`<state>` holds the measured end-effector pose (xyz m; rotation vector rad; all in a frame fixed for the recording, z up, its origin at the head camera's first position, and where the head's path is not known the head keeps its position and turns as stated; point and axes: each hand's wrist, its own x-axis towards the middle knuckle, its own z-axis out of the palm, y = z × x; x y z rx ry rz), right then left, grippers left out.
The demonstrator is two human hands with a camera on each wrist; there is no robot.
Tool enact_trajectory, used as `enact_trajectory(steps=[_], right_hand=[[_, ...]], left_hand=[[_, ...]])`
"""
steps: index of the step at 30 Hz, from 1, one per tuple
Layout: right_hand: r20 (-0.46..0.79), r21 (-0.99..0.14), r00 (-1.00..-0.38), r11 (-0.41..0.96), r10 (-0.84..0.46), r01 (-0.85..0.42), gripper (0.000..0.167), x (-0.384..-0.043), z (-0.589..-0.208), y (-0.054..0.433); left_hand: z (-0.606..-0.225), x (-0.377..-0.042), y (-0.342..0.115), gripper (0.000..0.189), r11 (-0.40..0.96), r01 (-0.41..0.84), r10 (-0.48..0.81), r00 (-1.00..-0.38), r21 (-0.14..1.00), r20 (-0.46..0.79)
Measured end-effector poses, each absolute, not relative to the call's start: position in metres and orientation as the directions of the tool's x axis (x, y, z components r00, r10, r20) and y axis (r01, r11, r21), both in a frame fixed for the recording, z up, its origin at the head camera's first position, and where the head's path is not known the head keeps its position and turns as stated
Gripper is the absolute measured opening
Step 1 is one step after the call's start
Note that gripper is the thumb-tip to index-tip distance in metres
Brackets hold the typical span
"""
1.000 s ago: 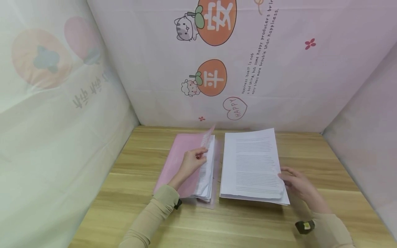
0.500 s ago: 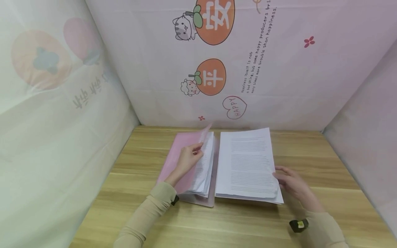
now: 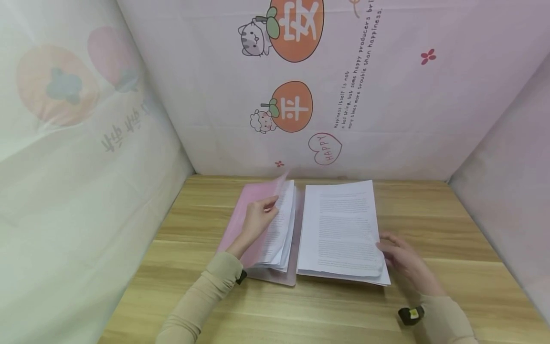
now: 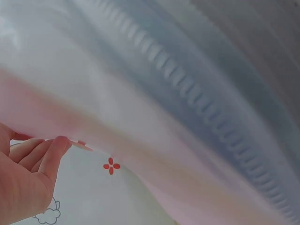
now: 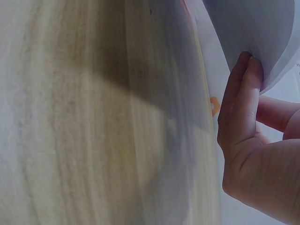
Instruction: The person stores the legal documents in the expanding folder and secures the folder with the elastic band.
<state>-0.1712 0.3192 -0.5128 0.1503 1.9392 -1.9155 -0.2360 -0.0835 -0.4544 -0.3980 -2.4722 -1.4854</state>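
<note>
A pink translucent folder [image 3: 245, 205] lies on the table with printed sheets [image 3: 281, 229] inside it. My left hand [image 3: 256, 220] pinches the free edge of its cover and holds it raised at a slant. In the left wrist view, the thumb and fingers of this hand [image 4: 28, 178] meet at the cover's edge. To the folder's right, a stack of printed paper [image 3: 343, 227] is held slightly off the table, its right side raised. My right hand [image 3: 406, 260] grips that right edge. The right wrist view shows the fingers [image 5: 246, 98] under the sheets [image 5: 262, 33].
The wooden table [image 3: 326, 310] carries both the folder and the stack. White printed cloth stands behind it as a back wall [image 3: 386, 157], with further cloth walls at left [image 3: 142, 191] and right [image 3: 507, 181]. Both wrists wear small dark devices.
The stack has shifted slightly left toward the folder along with my right hand. My left hand has moved a little left, drawing the cover's edge back so more of the inner sheets show.
</note>
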Motion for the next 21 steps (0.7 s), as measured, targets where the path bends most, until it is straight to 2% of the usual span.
enact_trajectory(steps=[6,12,21], right_hand=[[-0.349,-0.932,-0.908,-0.02,-0.232,0.363,0.025,-0.1721,-0.516,0.3159],[-0.358,-0.926,-0.904,-0.036,-0.232,0.376,0.027,-0.1726,-0.5166,0.3129],[-0.394,-0.907,-0.888,-0.054,-0.237,0.417,0.021,-0.1708,-0.5197,0.3091]], left_hand=[[-0.4539,-0.2366,-0.0849,0.035,0.448,0.337,0.098,-0.939,0.828,0.329],[-0.4566,-0.2398,-0.086,0.035,0.442,0.337,0.102,-0.94,0.832,0.326],[-0.4583,-0.2411,-0.0874,0.035,0.438,0.337,0.099,-0.94,0.834,0.328]])
